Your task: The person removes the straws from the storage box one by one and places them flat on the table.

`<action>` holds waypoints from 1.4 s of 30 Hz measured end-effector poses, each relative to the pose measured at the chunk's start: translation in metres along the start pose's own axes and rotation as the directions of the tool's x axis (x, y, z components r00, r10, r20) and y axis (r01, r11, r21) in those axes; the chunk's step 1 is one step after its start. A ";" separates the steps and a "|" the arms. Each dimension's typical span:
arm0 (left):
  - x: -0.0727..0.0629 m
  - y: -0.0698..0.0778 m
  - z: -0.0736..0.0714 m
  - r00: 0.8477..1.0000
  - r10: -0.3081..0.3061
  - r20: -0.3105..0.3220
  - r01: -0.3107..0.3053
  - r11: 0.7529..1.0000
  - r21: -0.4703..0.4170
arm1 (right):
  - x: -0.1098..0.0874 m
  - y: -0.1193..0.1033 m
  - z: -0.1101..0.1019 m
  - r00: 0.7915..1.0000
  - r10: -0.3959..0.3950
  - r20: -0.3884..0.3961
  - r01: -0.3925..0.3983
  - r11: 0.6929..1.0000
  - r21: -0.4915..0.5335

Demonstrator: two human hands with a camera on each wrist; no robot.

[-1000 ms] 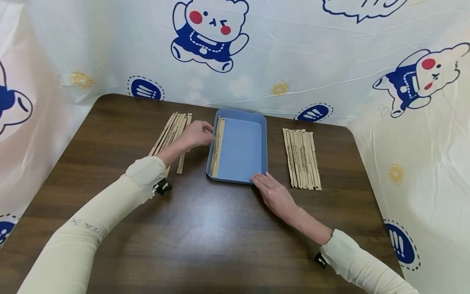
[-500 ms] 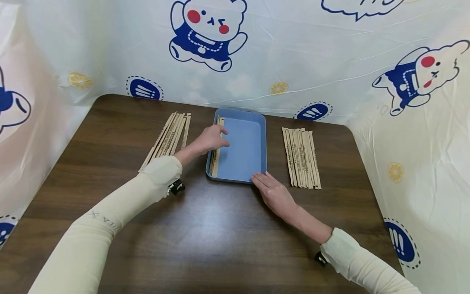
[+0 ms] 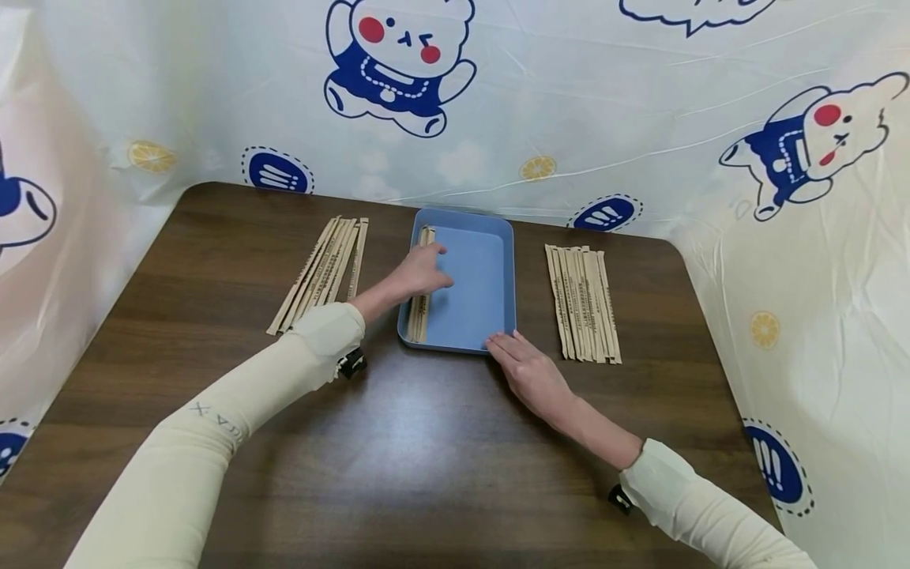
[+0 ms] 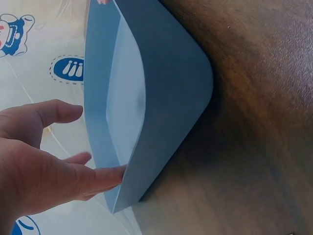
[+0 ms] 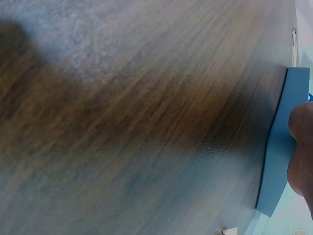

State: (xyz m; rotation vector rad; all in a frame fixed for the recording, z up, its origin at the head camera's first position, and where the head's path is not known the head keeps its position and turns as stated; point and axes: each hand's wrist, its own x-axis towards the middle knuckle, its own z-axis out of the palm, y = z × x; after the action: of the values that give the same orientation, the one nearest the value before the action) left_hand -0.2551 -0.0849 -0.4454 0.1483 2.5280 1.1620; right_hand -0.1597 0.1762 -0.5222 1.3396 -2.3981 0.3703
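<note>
A shallow blue tray (image 3: pixel 478 296) lies on the dark wooden table. Along its left side lie slim paper-wrapped sticks (image 3: pixel 419 320). My left hand (image 3: pixel 418 273) reaches over these, thumb and index finger spread apart with nothing between them. In the left wrist view, the lower fingers of that left hand (image 4: pixel 54 166) dip inside the tray wall (image 4: pixel 176 73). At the tray's near right corner rests my right hand (image 3: pixel 529 375), its fingers straight and together. The right wrist view shows part of this hand (image 5: pixel 302 152) against the tray's outer wall (image 5: pixel 281 152).
Left of the tray, a fanned bundle of paper-wrapped sticks (image 3: pixel 320 273) lies partly behind the left sleeve (image 3: pixel 284 363). To the right lies a neater bundle of similar sticks (image 3: pixel 584 304). A patterned curtain (image 3: pixel 569 95) surrounds the table's back and sides.
My left hand has moved right, from the tray's left rim to over the sticks inside, and its fingers have spread. My right hand has stayed at the tray corner.
</note>
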 end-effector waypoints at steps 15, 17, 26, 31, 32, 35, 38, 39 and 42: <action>0.008 -0.004 0.003 0.994 -0.090 -0.053 0.089 0.995 -0.035 | 0.000 -0.001 -0.002 1.000 0.005 0.012 -0.005 1.000 0.002; 0.009 -0.003 0.001 0.995 -0.074 -0.061 0.075 0.997 0.012 | 0.000 -0.001 -0.002 1.000 0.005 0.013 -0.005 1.000 0.003; 0.025 -0.001 -0.010 0.998 -0.064 -0.010 0.064 0.961 0.270 | 0.000 0.000 -0.001 1.000 0.008 0.013 -0.008 1.000 0.004; 0.030 -0.002 -0.012 0.995 -0.099 -0.009 0.097 0.958 0.271 | 0.000 0.000 0.000 1.000 0.007 0.005 -0.007 1.000 0.006; 0.030 -0.003 -0.013 0.995 -0.100 -0.006 0.098 0.957 0.271 | 0.000 0.000 0.001 1.000 0.006 0.002 -0.006 1.000 0.003; 0.034 -0.004 -0.012 0.995 -0.103 0.003 0.098 0.954 0.284 | -0.001 0.000 0.001 1.000 0.010 0.005 -0.010 1.000 0.000; 0.039 -0.004 -0.010 0.993 -0.114 0.004 0.108 0.948 0.300 | -0.001 0.000 0.001 1.000 0.012 0.011 -0.012 1.000 0.001; 0.041 -0.003 -0.009 0.993 -0.117 0.003 0.111 0.947 0.302 | -0.001 0.000 0.001 1.000 0.014 0.012 -0.014 1.000 0.004; 0.047 -0.002 -0.006 0.992 -0.129 0.004 0.121 0.941 0.315 | -0.001 0.000 0.001 1.000 0.014 0.010 -0.014 1.000 0.011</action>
State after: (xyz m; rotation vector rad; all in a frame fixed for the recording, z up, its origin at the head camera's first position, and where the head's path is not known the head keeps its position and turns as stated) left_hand -0.3009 -0.0792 -0.4565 0.0788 2.6410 0.6991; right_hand -0.1590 0.1767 -0.5231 1.3332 -2.4181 0.3828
